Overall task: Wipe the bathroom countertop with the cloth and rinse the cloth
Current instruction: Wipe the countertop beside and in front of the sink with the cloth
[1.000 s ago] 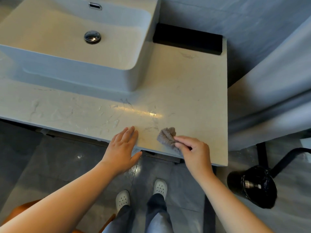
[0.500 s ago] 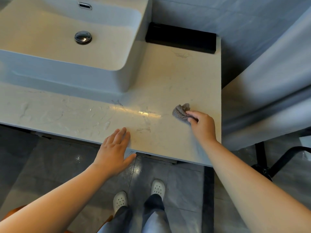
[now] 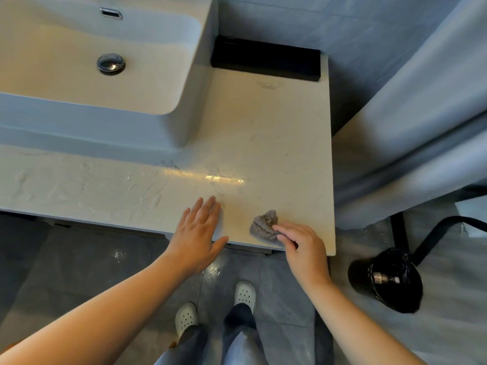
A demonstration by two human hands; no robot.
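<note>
The white shoes (image 3: 245,293) are nearest, standing on grey floor tiles below the counter's front edge. Above them the left hand (image 3: 200,230) lies flat with fingers straight on the lip of the countertop (image 3: 276,143), holding nothing. At its three o'clock the right hand (image 3: 303,246) curls its fingertips to pinch the grey cloth (image 3: 264,225). The cloth is a bunched wad with no clear long axis, resting on the stone near the front edge at about ten o'clock from the knuckles. Wet streaks spread toward nine o'clock. A faint smudge (image 3: 268,85) lies at twelve o'clock, just before the black box (image 3: 266,60). The sink (image 3: 105,130), needed for rinsing, sits at about eleven o'clock, well apart from the cloth. Wiping probably comes first.
</note>
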